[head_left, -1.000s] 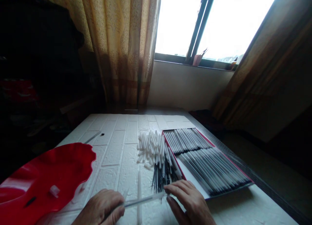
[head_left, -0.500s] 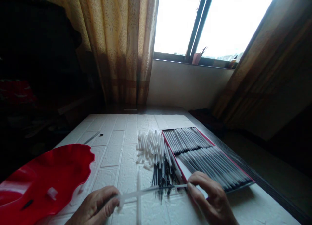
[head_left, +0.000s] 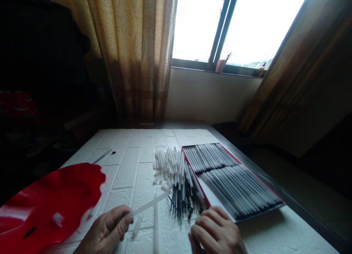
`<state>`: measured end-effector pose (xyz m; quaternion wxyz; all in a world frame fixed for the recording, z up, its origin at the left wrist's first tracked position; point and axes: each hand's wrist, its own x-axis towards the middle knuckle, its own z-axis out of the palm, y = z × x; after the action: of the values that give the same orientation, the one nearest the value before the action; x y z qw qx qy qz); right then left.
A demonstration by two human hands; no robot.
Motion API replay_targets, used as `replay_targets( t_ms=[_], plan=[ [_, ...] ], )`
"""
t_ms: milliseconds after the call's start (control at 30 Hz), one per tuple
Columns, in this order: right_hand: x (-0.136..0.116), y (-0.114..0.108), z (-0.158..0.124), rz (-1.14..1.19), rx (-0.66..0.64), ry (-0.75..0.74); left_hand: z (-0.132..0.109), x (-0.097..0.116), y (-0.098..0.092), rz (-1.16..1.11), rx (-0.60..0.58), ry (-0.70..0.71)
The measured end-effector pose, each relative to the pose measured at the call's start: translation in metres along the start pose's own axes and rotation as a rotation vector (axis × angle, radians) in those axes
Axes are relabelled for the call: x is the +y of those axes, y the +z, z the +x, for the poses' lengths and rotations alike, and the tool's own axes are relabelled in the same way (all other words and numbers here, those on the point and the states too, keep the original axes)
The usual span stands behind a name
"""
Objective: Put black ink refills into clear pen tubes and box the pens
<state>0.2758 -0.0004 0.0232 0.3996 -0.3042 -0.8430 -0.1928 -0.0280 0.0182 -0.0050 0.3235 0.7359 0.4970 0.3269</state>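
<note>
My left hand (head_left: 108,228) pinches one end of a translucent white pen barrel (head_left: 150,204), which slants up to the right over the table. Below it lie a short blurred translucent piece (head_left: 137,226) and another long white tube (head_left: 156,228). My right hand (head_left: 217,228) has its fingers curled down beside the near corner of the box; whatever they grip is hidden. Just beyond it is a heap of thin black pen refills (head_left: 180,202), with a pile of short white tubes (head_left: 169,160) behind.
At right, a red-edged box (head_left: 207,193) holds two rows of grey pens (head_left: 231,188). A red wavy-rimmed bowl (head_left: 79,173) at left contains small pieces. A thin rod (head_left: 101,156) and a small black piece (head_left: 113,153) lie on the white brick-patterned table (head_left: 123,175).
My right hand has moved left and towards me, off the thin rod that stretched between both hands. My left hand still holds the barrel, now tilted more steeply.
</note>
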Motion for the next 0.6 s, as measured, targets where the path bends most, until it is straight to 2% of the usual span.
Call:
replay_targets(
  t_ms=[133,333,467,600],
  plan=[
    [-0.006,0.014,-0.004,-0.077,-0.053,-0.119,-0.001,0.005,-0.002,0.041,-0.025,0.040],
    [-0.011,0.024,-0.005,-0.074,-0.096,-0.112,-0.003,0.013,-0.002,0.131,-0.035,0.189],
    [-0.008,0.012,0.000,0.011,-0.064,-0.035,-0.007,0.011,-0.001,0.244,-0.026,0.289],
    [-0.001,-0.003,0.007,0.018,-0.024,0.085,-0.010,0.019,-0.001,0.415,0.104,0.514]
  ],
)
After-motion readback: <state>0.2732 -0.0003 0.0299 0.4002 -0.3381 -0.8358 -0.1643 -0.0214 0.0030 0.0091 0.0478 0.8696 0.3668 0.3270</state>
